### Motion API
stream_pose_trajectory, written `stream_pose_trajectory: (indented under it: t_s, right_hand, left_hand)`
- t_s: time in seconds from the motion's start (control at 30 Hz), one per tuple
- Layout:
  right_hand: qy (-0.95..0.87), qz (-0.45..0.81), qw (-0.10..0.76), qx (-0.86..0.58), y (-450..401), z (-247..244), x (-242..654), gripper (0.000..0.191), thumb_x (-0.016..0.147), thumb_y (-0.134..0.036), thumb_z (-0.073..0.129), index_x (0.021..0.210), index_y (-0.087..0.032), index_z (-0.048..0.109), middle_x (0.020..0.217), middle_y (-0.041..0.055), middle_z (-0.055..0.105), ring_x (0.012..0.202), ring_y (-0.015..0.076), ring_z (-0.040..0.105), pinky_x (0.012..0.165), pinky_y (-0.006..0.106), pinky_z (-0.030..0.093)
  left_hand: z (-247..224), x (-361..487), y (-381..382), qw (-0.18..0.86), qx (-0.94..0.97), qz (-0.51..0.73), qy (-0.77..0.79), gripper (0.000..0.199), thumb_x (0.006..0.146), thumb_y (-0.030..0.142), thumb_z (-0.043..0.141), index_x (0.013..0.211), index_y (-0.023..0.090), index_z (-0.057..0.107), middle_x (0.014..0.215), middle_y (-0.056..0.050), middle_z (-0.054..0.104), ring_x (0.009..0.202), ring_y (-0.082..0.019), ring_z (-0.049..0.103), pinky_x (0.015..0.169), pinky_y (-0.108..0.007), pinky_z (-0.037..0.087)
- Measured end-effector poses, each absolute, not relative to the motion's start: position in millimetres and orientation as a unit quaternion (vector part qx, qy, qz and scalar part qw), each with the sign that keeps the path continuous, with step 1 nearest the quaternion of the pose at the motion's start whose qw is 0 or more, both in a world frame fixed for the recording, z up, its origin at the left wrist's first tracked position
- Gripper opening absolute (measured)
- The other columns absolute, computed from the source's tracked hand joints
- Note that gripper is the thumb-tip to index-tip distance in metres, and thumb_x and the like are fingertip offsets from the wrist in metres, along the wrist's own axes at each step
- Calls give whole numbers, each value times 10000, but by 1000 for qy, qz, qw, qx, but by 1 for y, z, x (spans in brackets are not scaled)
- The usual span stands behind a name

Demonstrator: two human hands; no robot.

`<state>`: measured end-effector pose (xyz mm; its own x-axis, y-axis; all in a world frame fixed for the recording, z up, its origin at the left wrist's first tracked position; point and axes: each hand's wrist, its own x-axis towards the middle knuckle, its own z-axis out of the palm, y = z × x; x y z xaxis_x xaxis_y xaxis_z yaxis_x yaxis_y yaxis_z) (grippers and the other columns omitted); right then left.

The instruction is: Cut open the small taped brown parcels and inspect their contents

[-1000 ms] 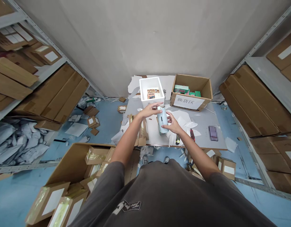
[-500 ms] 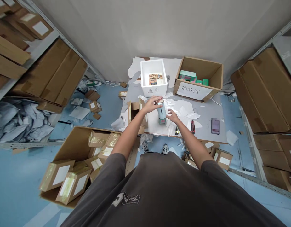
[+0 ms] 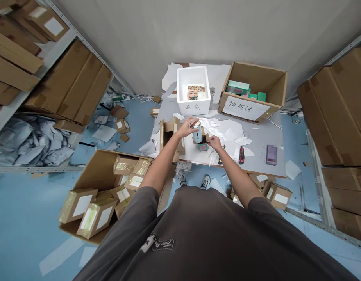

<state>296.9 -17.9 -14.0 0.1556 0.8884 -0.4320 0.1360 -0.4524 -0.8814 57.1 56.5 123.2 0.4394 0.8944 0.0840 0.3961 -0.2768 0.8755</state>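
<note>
My left hand (image 3: 187,128) is wrapped round the top of a light blue thermos bottle (image 3: 197,136) with a shiny metallic lid. The bottle stands nearly upright, its lower end at the mouth of a small green box (image 3: 202,147); how deep it sits inside cannot be made out. At the right side of that box, my right hand (image 3: 215,143) has its fingers pinched together at a raised flap. Left of the bottle is an open brown carton (image 3: 180,145) on the table (image 3: 258,136).
A white foam box (image 3: 193,107) with small packages and a labelled cardboard box (image 3: 253,107) with green boxes stand at the back. A red-and-black tool (image 3: 242,155) lies at the right, near paper scraps. A large carton of parcels (image 3: 92,164) is at floor left.
My right hand has gone from beside the bottle's base to the green box's edge, its fingers closing. The bottle has shifted slightly left over the box, still in my left hand.
</note>
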Motion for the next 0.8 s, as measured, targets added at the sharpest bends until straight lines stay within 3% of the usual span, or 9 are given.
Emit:
stream_pose_trajectory:
  t_s: [0.17,0.37,0.5,0.67,0.8]
  right_hand:
    - [-350,547,378,-660,-25,-12,296,319,797,-348,803,710,-252,512,713,-32,600,739,180,700,786,398,712]
    - [-344,562,371,-654,-32,-8,303,361,802,-387,826,729,-260,496,689,-36,591,756,185,691,814,421,713]
    - [-333,573,372,-650,-37,-8,304,353,804,-353,822,725,-255,493,709,-34,590,777,182,700,860,417,701]
    - [-323,586,381,-638,-42,-6,304,360,793,-312,829,711,-248,484,724,-35,594,789,169,693,921,406,676]
    - [-331,595,382,-625,-46,-4,305,383,774,-358,855,717,-246,493,717,-44,592,791,166,686,935,411,667]
  left_hand:
    - [122,68,48,414,738,302,439,685,792,410,919,1412,195,720,1303,-121,628,1250,-295,618,1123,-426,517]
    - [107,83,38,416,741,301,431,710,845,485,892,1463,210,674,1349,-130,588,1030,-236,641,981,-398,564]
    - [92,88,24,396,753,264,454,706,860,404,867,1500,208,642,1307,-105,570,970,-217,636,976,-389,556]
    - [73,107,6,356,765,204,496,631,870,268,815,1477,235,648,1325,-102,551,1058,-252,642,996,-387,538]
    - [56,125,-11,288,756,152,567,561,852,319,884,1368,228,684,1278,-137,596,1272,-367,559,1113,-473,464]
